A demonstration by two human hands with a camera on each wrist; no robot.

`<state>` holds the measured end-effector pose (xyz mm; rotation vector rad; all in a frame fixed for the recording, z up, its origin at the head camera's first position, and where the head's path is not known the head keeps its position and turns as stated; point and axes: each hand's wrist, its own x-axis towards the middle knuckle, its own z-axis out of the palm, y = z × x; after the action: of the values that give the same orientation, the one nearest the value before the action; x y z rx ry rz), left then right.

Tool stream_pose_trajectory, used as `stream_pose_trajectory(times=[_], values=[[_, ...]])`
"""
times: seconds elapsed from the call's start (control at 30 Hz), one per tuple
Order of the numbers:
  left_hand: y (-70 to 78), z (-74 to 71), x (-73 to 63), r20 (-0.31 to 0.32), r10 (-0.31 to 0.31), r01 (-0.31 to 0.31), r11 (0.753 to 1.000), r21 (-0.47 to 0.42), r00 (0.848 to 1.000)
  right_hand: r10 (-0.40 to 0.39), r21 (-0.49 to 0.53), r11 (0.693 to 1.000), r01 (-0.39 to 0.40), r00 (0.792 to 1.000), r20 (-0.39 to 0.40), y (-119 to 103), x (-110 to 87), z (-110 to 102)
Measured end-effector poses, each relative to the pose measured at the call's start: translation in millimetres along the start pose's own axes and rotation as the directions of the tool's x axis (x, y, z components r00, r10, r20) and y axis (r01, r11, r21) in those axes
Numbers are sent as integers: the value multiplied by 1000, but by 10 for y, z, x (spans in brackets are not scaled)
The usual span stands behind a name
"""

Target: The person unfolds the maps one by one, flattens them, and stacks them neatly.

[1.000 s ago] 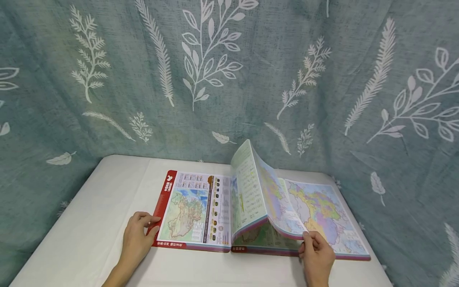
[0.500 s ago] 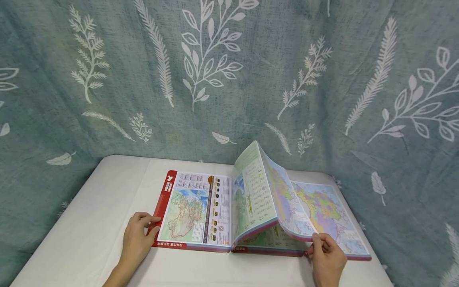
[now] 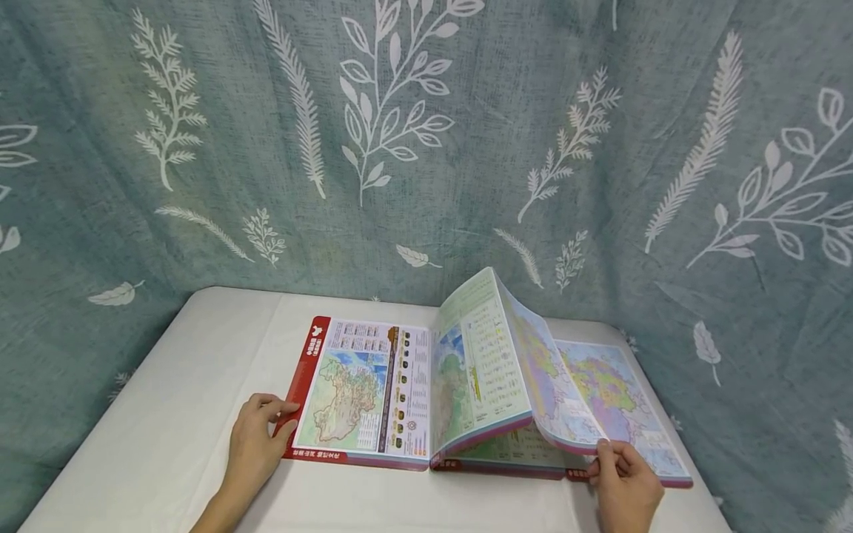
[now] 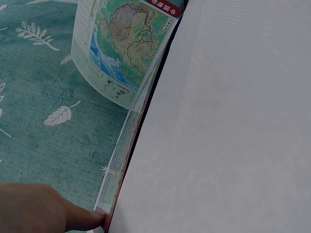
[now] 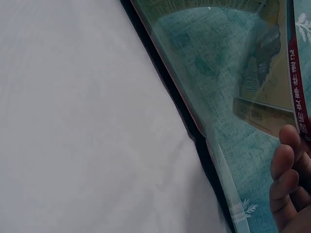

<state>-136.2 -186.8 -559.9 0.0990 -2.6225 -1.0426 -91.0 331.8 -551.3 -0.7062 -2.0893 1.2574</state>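
A glossy fold-out map point(image 3: 360, 389) with a red left border lies opened across the table. Its left panel is flat. Beside the red border, my left hand point(image 3: 256, 429) rests with index finger and thumb touching the edge; in the left wrist view a fingertip point(image 4: 99, 219) presses there. The middle panels stand up in a tent-like fold point(image 3: 489, 355), their far top corner raised. My right hand point(image 3: 626, 477) pinches the near lower corner of the raised right-hand panel point(image 3: 560, 392). In the right wrist view the curled fingers point(image 5: 284, 162) are at that panel's red-edged corner.
A further map panel point(image 3: 609, 385) lies flat at the right, partly covered by the lifted one. Everything sits on a white-covered table point(image 3: 220, 340). A green leaf-patterned curtain point(image 3: 400, 148) hangs close behind and around the table.
My right hand has moved to the right, drawing the pinched panel corner along. The raised fold has shifted right and sunk slightly, covering more of the far-right panel. My left hand stays put.
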Motion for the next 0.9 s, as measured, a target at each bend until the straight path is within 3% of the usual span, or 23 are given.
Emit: stream_pose_trajectory(times=[0.43,0.9], values=[[-11,29,-18,-50,51,-52,999,-4,997,0,-28,1000,-1,999,-33,113,120,-109],[-9,18,-7,-31,25,-26,1000,-8,999,45,-61,997,-47,999,-31,158,186,-206]])
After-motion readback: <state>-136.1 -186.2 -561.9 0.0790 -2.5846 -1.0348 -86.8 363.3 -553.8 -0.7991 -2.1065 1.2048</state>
